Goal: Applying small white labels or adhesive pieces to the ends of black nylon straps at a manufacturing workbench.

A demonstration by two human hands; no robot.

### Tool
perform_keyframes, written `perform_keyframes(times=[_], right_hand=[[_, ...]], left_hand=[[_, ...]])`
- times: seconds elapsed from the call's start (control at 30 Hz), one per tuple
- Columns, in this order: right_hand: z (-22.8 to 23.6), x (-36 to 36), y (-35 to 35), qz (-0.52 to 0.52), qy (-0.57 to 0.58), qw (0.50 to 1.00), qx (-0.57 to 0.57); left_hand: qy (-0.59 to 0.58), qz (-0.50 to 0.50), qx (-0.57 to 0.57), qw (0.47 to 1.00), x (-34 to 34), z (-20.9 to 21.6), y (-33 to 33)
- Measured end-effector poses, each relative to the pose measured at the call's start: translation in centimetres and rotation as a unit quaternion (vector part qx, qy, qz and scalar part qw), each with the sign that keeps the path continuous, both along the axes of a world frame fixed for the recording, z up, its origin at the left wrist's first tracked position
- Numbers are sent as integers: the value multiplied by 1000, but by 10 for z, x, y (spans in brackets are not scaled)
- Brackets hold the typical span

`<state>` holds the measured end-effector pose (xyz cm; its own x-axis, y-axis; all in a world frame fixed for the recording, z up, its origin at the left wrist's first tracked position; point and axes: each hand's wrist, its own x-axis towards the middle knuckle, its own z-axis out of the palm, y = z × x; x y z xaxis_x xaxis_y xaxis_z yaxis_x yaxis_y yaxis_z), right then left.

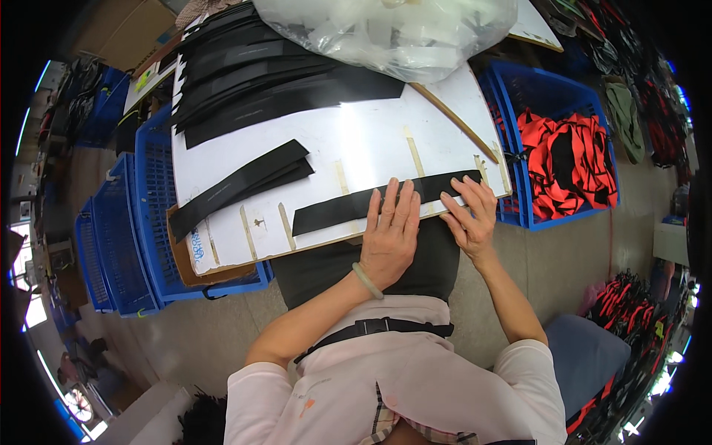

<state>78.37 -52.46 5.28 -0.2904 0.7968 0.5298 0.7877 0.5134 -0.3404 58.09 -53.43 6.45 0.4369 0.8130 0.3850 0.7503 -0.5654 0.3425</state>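
Note:
A long black strip [334, 211] lies along the near edge of a white board [363, 141]. My left hand [393, 239] rests flat across its middle, fingers stretched out and slightly apart. At the strip's right end is my right hand [476, 221], its fingertips on the black material and its thumb spread away near the board's edge. Two or more overlapping black strips [245, 184] lie at an angle on the left side. Farther back, several layered rows of black strips [259, 81] cover the far left of the board.
A clear plastic bag [393, 37] of whitish pieces sits at the back. A wooden stick [456, 122] lies near the right edge. To the right stands a blue crate [545, 73] with red and black pieces [567, 163]. More blue crates [141, 230] stand on the left.

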Motion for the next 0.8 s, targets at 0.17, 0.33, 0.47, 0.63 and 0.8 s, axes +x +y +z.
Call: perform_keyframes(times=[0.17,0.33,0.47,0.63,0.8], right_hand=[[-3,2,0,5,-2,1000,6],[-3,0,2,9,-9,1000,10],[26,-10,3,6,37,998,-48],[70,-84,34,162,49,983,-74],[48,-165,65,276,17,951,-140]], left_hand=[[14,5,-2,1000,0,0,-1],[15,2,3,1000,-4,-1,0],[44,-1,17,999,-6,3,1],[79,-24,-8,997,-10,-2,-6],[-37,11,-50,998,-3,-5,-4]])
